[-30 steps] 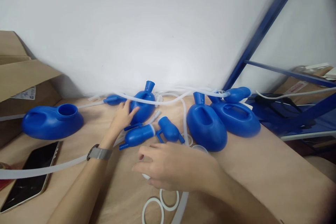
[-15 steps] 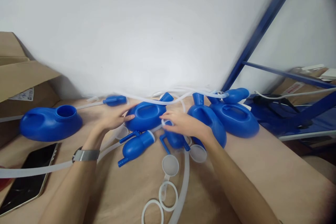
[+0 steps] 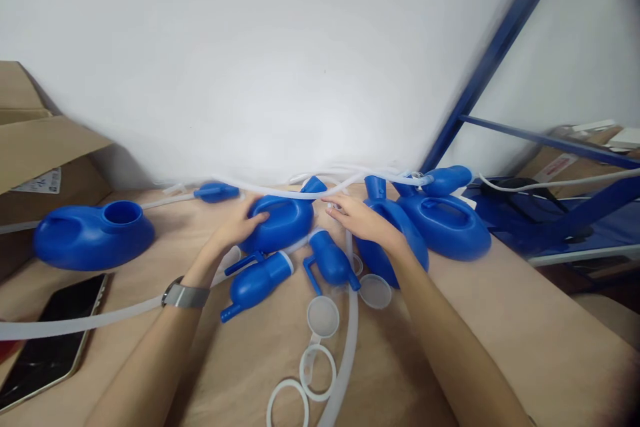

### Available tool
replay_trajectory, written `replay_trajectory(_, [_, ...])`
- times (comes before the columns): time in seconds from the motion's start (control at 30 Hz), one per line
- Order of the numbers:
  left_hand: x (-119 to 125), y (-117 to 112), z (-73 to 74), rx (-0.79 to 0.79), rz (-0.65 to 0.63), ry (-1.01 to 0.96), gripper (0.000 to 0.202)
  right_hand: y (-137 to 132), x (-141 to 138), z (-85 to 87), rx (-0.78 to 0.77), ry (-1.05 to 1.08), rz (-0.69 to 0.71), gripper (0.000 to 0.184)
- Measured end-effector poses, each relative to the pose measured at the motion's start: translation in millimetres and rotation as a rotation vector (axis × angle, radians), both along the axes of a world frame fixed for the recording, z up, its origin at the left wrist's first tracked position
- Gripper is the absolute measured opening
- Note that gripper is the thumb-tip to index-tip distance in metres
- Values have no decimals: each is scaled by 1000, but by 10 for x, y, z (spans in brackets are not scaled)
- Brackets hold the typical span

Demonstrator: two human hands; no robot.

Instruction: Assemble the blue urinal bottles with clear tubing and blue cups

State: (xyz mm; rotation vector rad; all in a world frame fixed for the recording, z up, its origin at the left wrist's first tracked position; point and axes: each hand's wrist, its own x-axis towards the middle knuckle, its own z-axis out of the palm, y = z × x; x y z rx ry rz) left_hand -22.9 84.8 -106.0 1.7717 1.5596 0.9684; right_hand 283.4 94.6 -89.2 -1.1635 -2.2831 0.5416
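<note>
Four large blue bottles (image 3: 95, 243) sit on the bench (image 3: 550, 347): one near its left side by a cardboard box (image 3: 53, 177), the middle bottle (image 3: 285, 223) near its back edge, and two overlapping toward the back right corner. Four smaller blue vessels (image 3: 330, 261) lie about, two along the back edge and two in front of the middle bottle. Two translucent discs (image 3: 323, 317) are in full view, two wide white rings (image 3: 289, 405) lie nearer the front, and one phone (image 3: 55, 333) is at the left. Of the hands, the left hand (image 3: 244, 221) lies against the left end of the middle bottle, thumb on top; its fingers are hidden behind, so its grip cannot be told. The right hand (image 3: 364, 219) is beside the bottle's neck, thumb and fingers held narrow; whether they pinch anything is unclear. One second ago the middle bottle's neck pointed up and the right hand was over the rings; now the neck tilts right. Half a second ago the right hand covered part of the nearest small vessel, now uncovered.
</note>
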Motion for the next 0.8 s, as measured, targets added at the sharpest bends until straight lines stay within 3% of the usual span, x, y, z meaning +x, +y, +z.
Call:
replay_trajectory(0.27, [-281,60,27,-62,92,-18,54,56,-151,-38,87,211,-109,46])
replay_trajectory(0.57, [-252,44,2,-36,33,34,44,24,-214,-52,-114,376,-45,53])
replay_trajectory(0.8, [-276,56,-19,-23,-32,40,43,0,-213,-10,-127,363,61,48])
